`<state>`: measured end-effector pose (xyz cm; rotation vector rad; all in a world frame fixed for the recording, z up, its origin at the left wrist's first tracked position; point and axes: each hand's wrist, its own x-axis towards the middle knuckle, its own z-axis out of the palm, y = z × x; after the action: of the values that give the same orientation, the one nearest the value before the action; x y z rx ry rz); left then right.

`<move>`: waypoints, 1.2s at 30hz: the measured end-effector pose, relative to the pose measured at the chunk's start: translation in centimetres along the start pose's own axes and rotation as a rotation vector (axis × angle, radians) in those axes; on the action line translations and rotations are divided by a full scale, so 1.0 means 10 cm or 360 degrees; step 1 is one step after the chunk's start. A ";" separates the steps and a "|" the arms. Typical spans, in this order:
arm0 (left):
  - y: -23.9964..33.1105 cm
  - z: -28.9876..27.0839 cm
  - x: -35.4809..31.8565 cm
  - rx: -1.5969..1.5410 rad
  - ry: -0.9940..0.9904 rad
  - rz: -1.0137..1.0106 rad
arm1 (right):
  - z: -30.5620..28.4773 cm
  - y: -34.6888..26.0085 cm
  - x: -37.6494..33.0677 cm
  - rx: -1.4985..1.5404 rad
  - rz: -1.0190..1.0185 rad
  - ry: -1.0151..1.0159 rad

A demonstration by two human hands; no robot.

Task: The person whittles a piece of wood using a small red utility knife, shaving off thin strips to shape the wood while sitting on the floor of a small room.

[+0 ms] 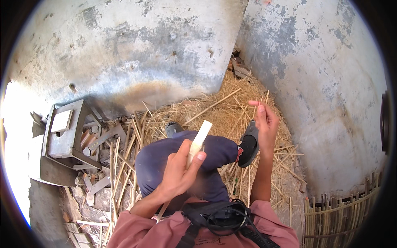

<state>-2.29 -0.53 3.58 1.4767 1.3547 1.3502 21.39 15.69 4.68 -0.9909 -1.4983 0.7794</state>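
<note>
The pale wooden piece point(201, 134) sits in the left hand point(182, 167), so that hand is the nearer one; the right hand point(266, 124) is well apart from it, off to the right and slightly farther from the body. The piece's long axis runs obliquely, from inside the left grip outward from the person and a little rightward, so its free end leans toward the right hand's side without pointing straight at it. The left fingers and thumb are closed around its lower part. The right hand is raised with its fingers partly curled and one stretched leftward; whether anything thin is pinched there, I cannot tell. The piece looks flat, straight and narrow, creamy white, brightest at its squared-off free end and yellower near the grip; its lower end is hidden by the hand. Beyond both hands, loose straw point(231, 103) covers the floor.
</note>
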 end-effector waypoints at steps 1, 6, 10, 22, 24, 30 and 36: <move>-0.06 -0.02 0.00 -0.0072 -0.0024 -0.0021 | -0.01 -0.01 -0.07 0.0070 0.0090 -0.0116; 0.00 -0.01 -0.01 -0.0188 -0.0076 -0.0129 | 0.10 0.04 -0.32 0.0371 0.0032 -0.0383; 0.06 0.01 0.01 -0.0183 -0.0085 -0.0185 | 0.17 -0.04 -0.45 0.0290 -0.0143 -0.0625; -0.01 0.04 0.00 -0.0101 0.0031 0.0040 | 0.46 -0.38 -0.67 -0.0366 -0.0718 -0.0576; 0.00 0.07 0.01 -0.0032 0.0094 0.0122 | 0.47 -0.39 -0.67 -0.0451 -0.0753 -0.0561; -0.06 0.09 0.02 0.0085 0.0172 0.0180 | 0.49 -0.40 -0.63 -0.0650 -0.0861 -0.0548; -0.03 0.13 0.03 0.0130 0.0221 0.0155 | 0.51 -0.43 -0.64 -0.0708 -0.0862 -0.0488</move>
<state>-1.13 -0.05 3.11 1.5446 1.4567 1.4989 15.82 8.32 4.89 -0.7357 -2.1452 0.2110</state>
